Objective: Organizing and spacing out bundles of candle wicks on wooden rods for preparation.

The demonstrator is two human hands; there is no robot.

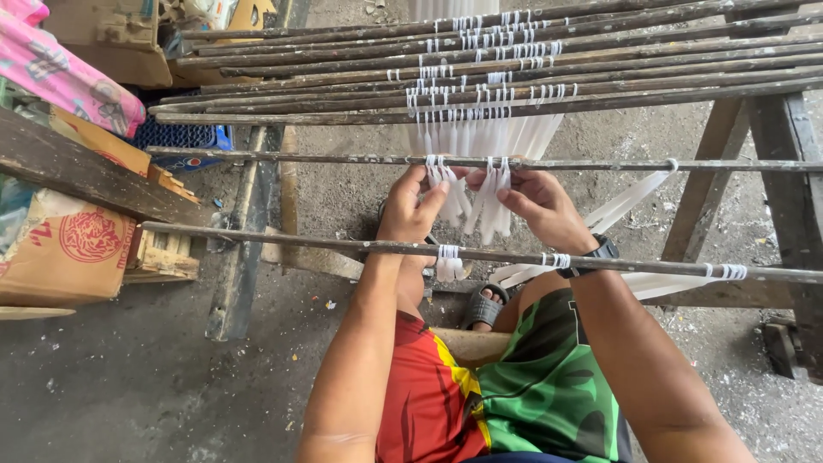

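A nearer rod (pixel 283 239) crosses over both forearms, with a few white strips (pixel 448 261) looped on it, and a stack of more rods (pixel 600 60) rests on a wooden trestle (pixel 776 129) beyond. The left hand (pixel 410 208) and the right hand (pixel 536 201) each pinch, fingers closed, the white candles (pixel 480 193) hanging from the middle rod (pixel 257 157). Cardboard boxes (pixel 69 249) (one with a red print) stand left on a grey concrete floor (pixel 129 377) flecked with white.
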